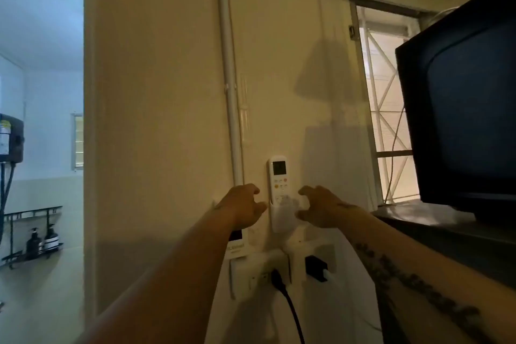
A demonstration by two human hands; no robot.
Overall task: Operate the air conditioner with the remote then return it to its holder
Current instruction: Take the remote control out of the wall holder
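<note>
A white remote (279, 176) with a small dark screen and coloured buttons stands upright in a translucent white holder (282, 216) fixed to the cream wall. My left hand (243, 205) hovers just left of the holder, fingers curled and apart, holding nothing. On the holder's right side, my right hand (321, 208) mirrors it, fingers spread in a claw shape and empty. Neither hand touches the remote. No air conditioner is in view.
A black television (463, 126) sits on a dark shelf (446, 234) at the right, close to my right forearm. Wall sockets with a black plug (277, 278) and a black adapter (315, 268) lie below the holder. A white conduit (231, 92) runs up the wall. A bathroom doorway opens at left.
</note>
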